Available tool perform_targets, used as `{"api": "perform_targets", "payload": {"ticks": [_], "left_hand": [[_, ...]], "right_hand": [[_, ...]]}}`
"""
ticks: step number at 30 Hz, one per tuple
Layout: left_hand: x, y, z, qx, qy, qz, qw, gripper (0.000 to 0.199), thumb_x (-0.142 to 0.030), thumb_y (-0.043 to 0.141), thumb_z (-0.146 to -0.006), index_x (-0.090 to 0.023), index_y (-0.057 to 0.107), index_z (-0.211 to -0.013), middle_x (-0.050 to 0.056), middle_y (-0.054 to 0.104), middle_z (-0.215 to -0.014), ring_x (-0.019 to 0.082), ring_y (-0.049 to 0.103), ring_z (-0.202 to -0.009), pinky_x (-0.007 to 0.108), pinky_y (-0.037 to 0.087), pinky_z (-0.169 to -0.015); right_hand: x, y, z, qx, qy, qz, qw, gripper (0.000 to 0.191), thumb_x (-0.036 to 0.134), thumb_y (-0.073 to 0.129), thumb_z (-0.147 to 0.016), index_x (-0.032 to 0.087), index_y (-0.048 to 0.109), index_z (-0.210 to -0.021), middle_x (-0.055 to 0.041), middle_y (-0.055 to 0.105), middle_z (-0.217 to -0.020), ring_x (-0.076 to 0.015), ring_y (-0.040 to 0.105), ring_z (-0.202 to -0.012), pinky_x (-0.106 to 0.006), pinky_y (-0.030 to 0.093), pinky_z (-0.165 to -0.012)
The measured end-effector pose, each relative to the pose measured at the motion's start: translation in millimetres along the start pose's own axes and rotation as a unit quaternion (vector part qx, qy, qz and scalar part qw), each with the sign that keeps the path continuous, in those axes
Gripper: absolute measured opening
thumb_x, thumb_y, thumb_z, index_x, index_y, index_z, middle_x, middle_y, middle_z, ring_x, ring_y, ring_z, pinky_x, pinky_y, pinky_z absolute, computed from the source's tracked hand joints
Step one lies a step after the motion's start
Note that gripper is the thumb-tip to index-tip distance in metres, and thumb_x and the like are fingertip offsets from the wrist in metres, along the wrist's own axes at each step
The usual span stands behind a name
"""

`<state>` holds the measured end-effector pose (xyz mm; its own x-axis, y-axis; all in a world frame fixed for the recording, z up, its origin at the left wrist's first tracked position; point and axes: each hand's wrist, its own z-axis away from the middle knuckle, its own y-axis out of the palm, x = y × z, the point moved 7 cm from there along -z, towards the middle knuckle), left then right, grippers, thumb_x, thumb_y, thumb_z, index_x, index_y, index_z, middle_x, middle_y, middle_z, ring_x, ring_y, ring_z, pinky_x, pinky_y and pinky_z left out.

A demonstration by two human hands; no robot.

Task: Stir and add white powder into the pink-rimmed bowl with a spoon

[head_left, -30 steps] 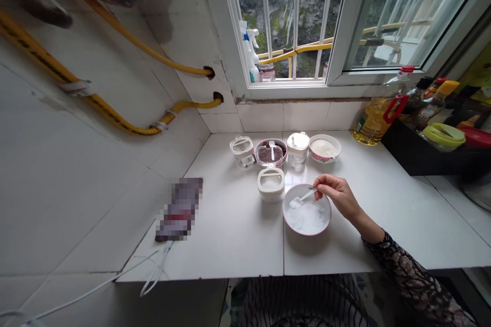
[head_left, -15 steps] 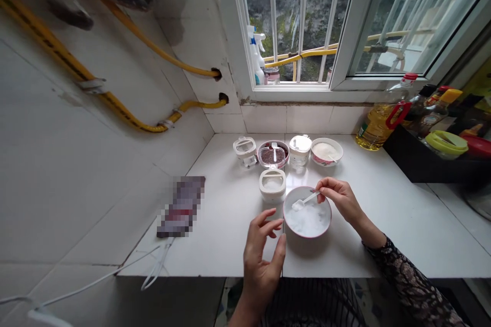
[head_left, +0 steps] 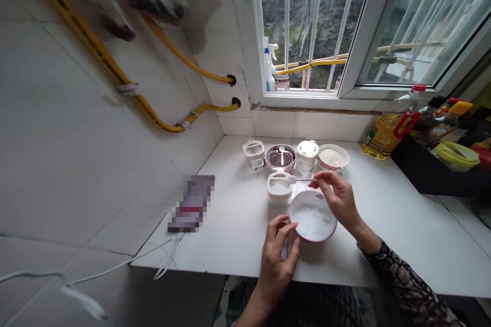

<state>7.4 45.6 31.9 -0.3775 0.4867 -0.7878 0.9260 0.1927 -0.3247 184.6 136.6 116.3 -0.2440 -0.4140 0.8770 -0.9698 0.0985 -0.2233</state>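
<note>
My right hand [head_left: 337,199] pinches the handle of a small white spoon [head_left: 303,180], whose scoop end is over the right side of a square white-rimmed jar [head_left: 279,195]. The jar holds white powder. Just in front and to the right stands a bowl [head_left: 313,235] with a pink rim and white grains in it. My left hand [head_left: 276,248] is at the bowl's left edge, fingers apart and curved, the fingertips at or very near the rim; whether they touch it I cannot tell.
Behind stand two lidded jars [head_left: 253,156] [head_left: 307,157], a dark-filled bowl [head_left: 271,149] and a bowl of white grains [head_left: 333,157]. An oil bottle [head_left: 379,138] and a black condiment box [head_left: 418,168] are at right. A blurred object [head_left: 194,204] lies left.
My right hand has raised the spoon out of the bowl and moved it up and left to the jar. My left hand has come closer to the bowl. The view has shifted.
</note>
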Motion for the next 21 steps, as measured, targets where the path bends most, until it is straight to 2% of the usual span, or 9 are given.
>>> {"api": "perform_targets", "payload": {"ticks": [3,5,6,8,10,12,14,17,21], "left_hand": [[5.9,0.3,-0.5,0.006,-0.03,0.017,0.999,0.026,-0.02,0.058,-0.092,-0.025,0.066,-0.116,0.011,0.059,-0.127,0.022,0.065,-0.103,0.034,0.061,-0.082],[7.7,0.8,-0.8,0.008,-0.038,0.024,0.999,0.026,-0.02,0.058,-0.091,-0.025,0.066,-0.116,0.011,0.058,-0.128,0.022,0.065,-0.102,0.034,0.061,-0.081],[7.9,1.0,-0.9,0.009,-0.039,0.025,0.999,0.026,-0.02,0.058,-0.091,-0.025,0.065,-0.116,0.011,0.058,-0.128,0.022,0.065,-0.103,0.034,0.061,-0.082],[6.9,0.9,-1.3,0.008,-0.034,0.026,0.999,0.027,-0.02,0.059,-0.091,-0.026,0.065,-0.116,0.011,0.059,-0.128,0.023,0.064,-0.105,0.035,0.061,-0.082],[4.2,-0.3,-2.4,0.005,-0.027,0.023,0.999,0.027,-0.02,0.058,-0.091,-0.026,0.065,-0.116,0.011,0.059,-0.127,0.023,0.064,-0.107,0.035,0.061,-0.082],[0.8,-2.1,-4.0,0.004,-0.02,0.018,1.0,0.027,-0.019,0.059,-0.09,-0.026,0.065,-0.116,0.011,0.06,-0.126,0.023,0.065,-0.108,0.035,0.061,-0.082],[-2.1,-3.3,-5.9,0.01,-0.019,0.009,1.0,0.027,-0.017,0.06,-0.09,-0.026,0.065,-0.115,0.01,0.06,-0.126,0.023,0.065,-0.109,0.035,0.061,-0.083],[-4.9,-5.1,-7.7,0.013,-0.014,-0.003,1.0,0.027,-0.018,0.061,-0.089,-0.024,0.065,-0.115,0.011,0.061,-0.125,0.024,0.065,-0.113,0.036,0.061,-0.084],[-4.7,-4.9,-7.5,0.018,-0.013,-0.013,1.0,0.026,-0.019,0.061,-0.09,-0.024,0.063,-0.116,0.011,0.06,-0.126,0.025,0.064,-0.116,0.039,0.061,-0.088]], "right_hand": [[17.4,17.6,3.5,0.042,-0.147,0.123,0.981,0.013,0.026,0.054,-0.095,0.024,0.066,-0.091,-0.0059,0.075,-0.081,-0.0215,0.067,-0.076,-0.046,0.049,-0.094],[20.2,23.5,6.8,0.06,-0.193,0.164,0.966,0.017,0.024,0.052,-0.096,0.025,0.067,-0.09,-0.0053,0.075,-0.079,-0.0218,0.066,-0.074,-0.05,0.045,-0.1],[19.6,22.1,7.4,0.053,-0.192,0.165,0.966,0.017,0.024,0.052,-0.096,0.025,0.067,-0.09,-0.0055,0.075,-0.08,-0.0222,0.067,-0.075,-0.05,0.045,-0.101],[14.6,12.8,6.1,0.019,-0.148,0.132,0.98,0.014,0.028,0.054,-0.095,0.024,0.067,-0.091,-0.0067,0.075,-0.085,-0.023,0.068,-0.08,-0.048,0.048,-0.098],[4.5,2.0,3.9,-0.005,-0.064,0.062,0.996,0.012,0.032,0.058,-0.093,0.023,0.066,-0.093,-0.0067,0.074,-0.085,-0.0228,0.069,-0.08,-0.043,0.054,-0.086],[-6.4,-5.7,2.3,-0.005,0.015,-0.01,1.0,0.014,0.035,0.06,-0.091,0.022,0.065,-0.093,-0.0049,0.072,-0.079,-0.0213,0.069,-0.074,-0.036,0.056,-0.072],[-12.4,-11.7,0.6,0.011,0.055,-0.047,0.997,0.015,0.035,0.059,-0.088,0.021,0.064,-0.088,-0.0022,0.069,-0.069,-0.0191,0.066,-0.066,-0.033,0.054,-0.064],[-13.0,-19.1,-1.7,0.053,0.05,-0.009,0.997,0.011,0.028,0.057,-0.084,0.021,0.064,-0.079,0.0007,0.063,-0.06,-0.0165,0.059,-0.058,-0.031,0.05,-0.061],[-2.9,-17.2,0.9,0.12,-0.034,0.127,0.984,0.015,0.018,0.052,-0.079,0.022,0.065,-0.072,-0.0007,0.063,-0.061,-0.0194,0.057,-0.068,-0.033,0.047,-0.07]]}}
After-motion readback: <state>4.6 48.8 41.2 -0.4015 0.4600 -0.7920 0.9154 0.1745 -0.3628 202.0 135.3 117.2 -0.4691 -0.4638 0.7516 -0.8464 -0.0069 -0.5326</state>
